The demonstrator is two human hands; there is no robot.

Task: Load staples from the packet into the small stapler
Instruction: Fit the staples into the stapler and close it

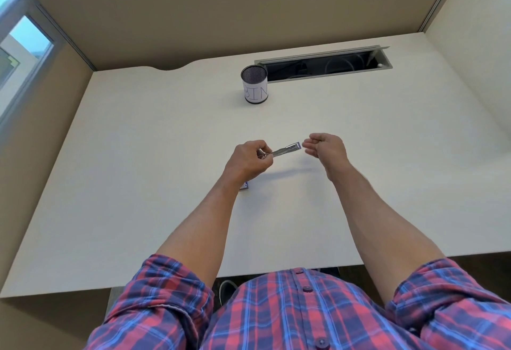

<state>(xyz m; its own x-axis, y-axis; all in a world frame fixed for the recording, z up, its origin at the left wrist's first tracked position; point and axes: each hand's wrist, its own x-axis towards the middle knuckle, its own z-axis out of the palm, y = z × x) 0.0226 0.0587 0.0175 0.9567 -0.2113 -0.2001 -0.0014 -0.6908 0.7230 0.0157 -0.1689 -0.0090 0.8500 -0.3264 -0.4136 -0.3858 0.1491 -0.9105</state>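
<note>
Above the pale desk [138, 183], the left hand [247, 160] grips a small silver metal stapler [284, 150] while the right hand [326, 147] hovers loosely curled and empty beside its tip, a small blue packet [245, 185] peeking from under the left wrist, a black mesh cup labelled BIN [255, 84] well behind.

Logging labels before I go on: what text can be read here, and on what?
"BIN": paper label on the mesh cup; the N runs round the side, partly hidden.
Staple packet: mostly hidden behind the left wrist; any print is too small to read.
Stapler: no readable marking.
</note>
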